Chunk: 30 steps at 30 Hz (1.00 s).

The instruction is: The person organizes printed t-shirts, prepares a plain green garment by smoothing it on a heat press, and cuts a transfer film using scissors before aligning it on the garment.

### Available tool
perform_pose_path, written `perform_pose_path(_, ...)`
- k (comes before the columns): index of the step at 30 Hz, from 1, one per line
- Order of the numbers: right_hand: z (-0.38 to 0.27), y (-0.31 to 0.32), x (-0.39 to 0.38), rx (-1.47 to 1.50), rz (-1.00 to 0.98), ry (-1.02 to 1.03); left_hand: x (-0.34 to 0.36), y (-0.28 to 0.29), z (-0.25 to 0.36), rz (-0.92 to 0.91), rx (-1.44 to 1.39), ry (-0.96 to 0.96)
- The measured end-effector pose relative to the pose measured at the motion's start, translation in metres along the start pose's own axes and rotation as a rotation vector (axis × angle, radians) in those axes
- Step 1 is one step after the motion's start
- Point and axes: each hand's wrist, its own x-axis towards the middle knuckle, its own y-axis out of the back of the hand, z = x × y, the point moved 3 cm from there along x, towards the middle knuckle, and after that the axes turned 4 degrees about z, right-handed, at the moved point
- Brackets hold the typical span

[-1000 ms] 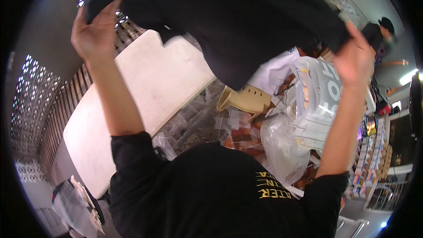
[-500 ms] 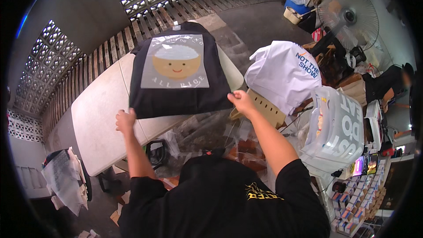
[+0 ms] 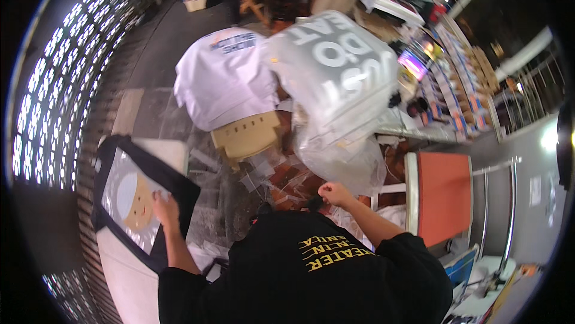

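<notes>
Now the left hand (image 3: 165, 209) presses flat, fingers spread, on the black printed T-shirt (image 3: 135, 195), which overhangs the white table (image 3: 123, 276) edge. Meanwhile the right hand (image 3: 335, 193) pinches clear plastic bags (image 3: 287, 183) beside the tan stool (image 3: 247, 135).

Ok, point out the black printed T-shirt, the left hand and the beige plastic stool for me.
black printed T-shirt (image 3: 129, 195): head view, on the pale printed panel across its front.
left hand (image 3: 164, 209): head view, on the back of the hand, lying flat on the shirt.
beige plastic stool (image 3: 245, 135): head view, on its seat top.

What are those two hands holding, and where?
Left hand presses flat on the black shirt near its edge. Right hand looks closed; on what, unclear.
</notes>
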Motion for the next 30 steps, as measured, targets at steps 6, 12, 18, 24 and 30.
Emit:
perform_pose_path(6,0.1,-0.02,-0.029,0.016,0.126,0.212,-0.029,0.062,0.413,-0.017,-0.538,-0.996)
perform_pose_path(12,0.064,0.072,-0.063,0.096,0.388,0.191,0.009,0.064,0.54,0.132,-0.079,-1.692)
perform_pose_path(18,0.047,0.138,-0.046,0.22,0.498,0.234,0.007,0.121,0.565,-0.141,0.022,-1.749)
perform_pose_path(24,-0.052,0.169,-0.007,0.19,0.418,0.347,0.039,0.11,0.586,-0.129,-0.383,-1.886)
perform_pose_path(30,-0.184,0.201,0.045,0.811,0.44,0.292,0.087,0.156,0.656,-0.128,-1.005,-1.43)
